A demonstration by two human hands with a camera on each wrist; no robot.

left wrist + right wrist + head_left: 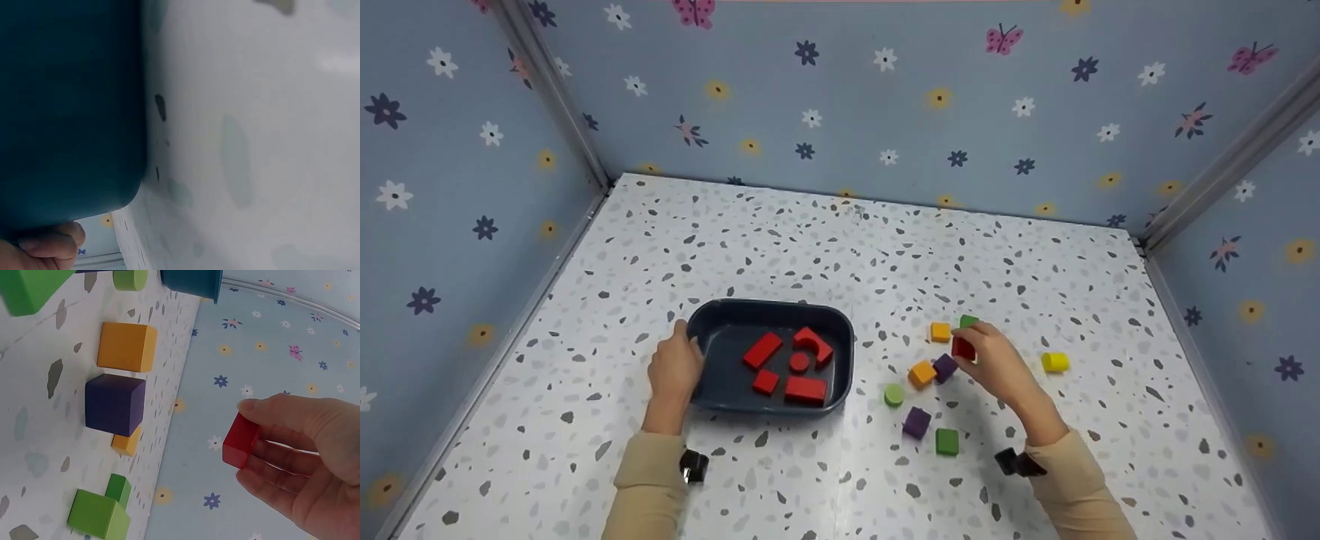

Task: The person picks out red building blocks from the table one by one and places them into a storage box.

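My left hand grips the left rim of a dark blue tub; in the left wrist view its curled fingers show at the tub's edge. Lying in the tub are several red blocks: a long block, an arch, a round piece, a small cube and a rectangular block. Over the loose blocks to the right, my right hand pinches a red block between thumb and fingers, held above the table.
Around the right hand lie orange cubes, purple cubes, a light green cylinder, green blocks and a yellow cylinder. Patterned blue walls enclose the speckled table at the back and both sides.
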